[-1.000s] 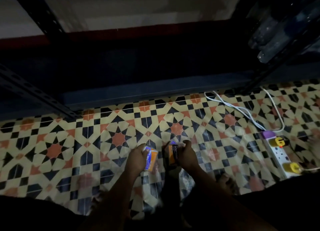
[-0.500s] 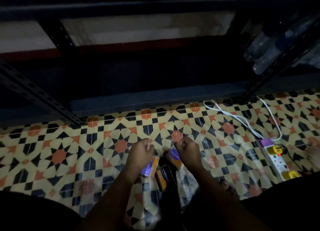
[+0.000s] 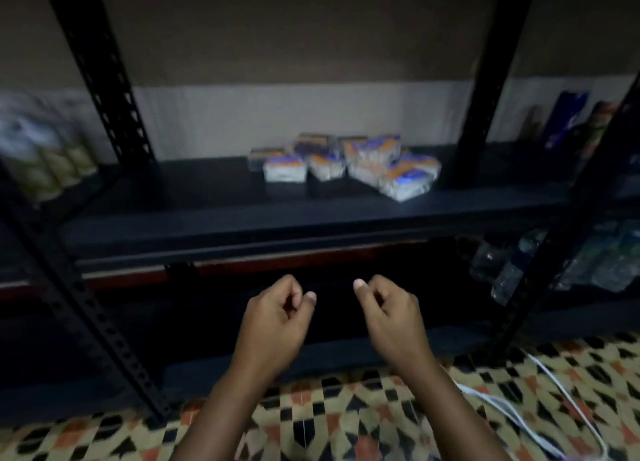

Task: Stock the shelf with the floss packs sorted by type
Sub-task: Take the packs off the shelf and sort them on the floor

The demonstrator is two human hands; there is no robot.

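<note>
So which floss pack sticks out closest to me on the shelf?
Find the black metal shelf at the middle. On it sits a cluster of clear-wrapped orange-and-blue floss packs. The nearest pack is at the cluster's right end, lying tilted and forward of the others.

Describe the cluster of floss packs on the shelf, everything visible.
The floss packs form a loose, blurred cluster right of centre on the dark shelf board. They look like clear plastic packets with orange and blue-purple printing, pale contents showing. Some lie tilted against or over others. The count is unclear. Neither hand touches them.
</note>
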